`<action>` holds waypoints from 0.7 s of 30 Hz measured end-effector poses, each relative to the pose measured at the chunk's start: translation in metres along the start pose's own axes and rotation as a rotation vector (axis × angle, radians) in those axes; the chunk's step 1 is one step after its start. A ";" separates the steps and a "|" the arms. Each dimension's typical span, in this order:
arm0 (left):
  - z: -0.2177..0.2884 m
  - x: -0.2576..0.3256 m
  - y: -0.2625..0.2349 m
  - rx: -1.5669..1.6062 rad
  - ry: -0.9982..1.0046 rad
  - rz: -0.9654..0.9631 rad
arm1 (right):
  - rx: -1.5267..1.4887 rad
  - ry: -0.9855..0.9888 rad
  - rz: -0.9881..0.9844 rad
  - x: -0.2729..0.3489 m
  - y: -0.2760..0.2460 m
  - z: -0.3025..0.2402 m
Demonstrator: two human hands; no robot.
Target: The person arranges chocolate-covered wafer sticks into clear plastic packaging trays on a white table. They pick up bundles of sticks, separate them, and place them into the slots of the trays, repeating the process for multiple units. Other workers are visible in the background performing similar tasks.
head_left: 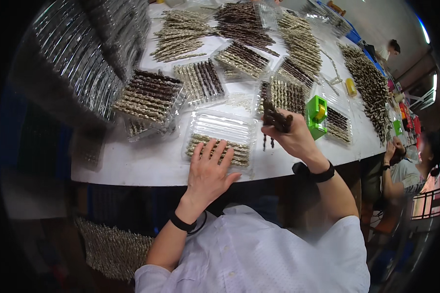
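Observation:
Close to the table's front edge lies a clear plastic tray (222, 124) with long grooves. Gold twisted sticks (239, 155) fill its near part, while the far grooves show bare. My left hand (210, 168) rests flat on these sticks, fingers spread. To the right, my right hand (293, 134) is closed around a bundle of dark brown twisted sticks (275, 118), raised above the table. Behind that hand is a filled tray of gold and brown sticks (284, 94). Just right of it stands a green tape dispenser (317, 117).
Tall stacks of clear trays (78, 53) rise at the left, beside a stack of filled trays (149, 97). Loose gold sticks (181, 33) and brown sticks (239, 22) are heaped at the back. A yellow roll (350, 87) stands right; another person (406, 171) sits beyond.

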State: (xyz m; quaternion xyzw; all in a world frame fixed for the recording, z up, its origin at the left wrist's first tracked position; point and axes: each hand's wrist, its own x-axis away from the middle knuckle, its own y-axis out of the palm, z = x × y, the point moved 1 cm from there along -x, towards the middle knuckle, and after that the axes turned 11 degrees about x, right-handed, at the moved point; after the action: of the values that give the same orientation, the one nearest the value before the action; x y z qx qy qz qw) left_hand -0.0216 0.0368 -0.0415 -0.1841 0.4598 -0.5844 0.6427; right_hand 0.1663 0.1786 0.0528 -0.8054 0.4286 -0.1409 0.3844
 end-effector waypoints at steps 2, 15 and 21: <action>-0.001 0.000 0.000 0.006 0.016 0.010 | 0.075 -0.133 -0.053 -0.019 0.004 -0.012; 0.004 0.013 0.001 0.031 0.031 0.023 | 0.280 -0.260 -0.262 -0.040 0.041 -0.031; 0.003 0.012 0.000 0.038 0.040 0.011 | 0.539 -0.289 -0.370 -0.047 0.050 -0.024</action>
State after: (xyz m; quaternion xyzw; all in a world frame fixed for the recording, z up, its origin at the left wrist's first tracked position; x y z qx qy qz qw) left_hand -0.0204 0.0246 -0.0442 -0.1575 0.4625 -0.5930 0.6400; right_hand 0.0961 0.1877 0.0367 -0.7506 0.1640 -0.2010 0.6077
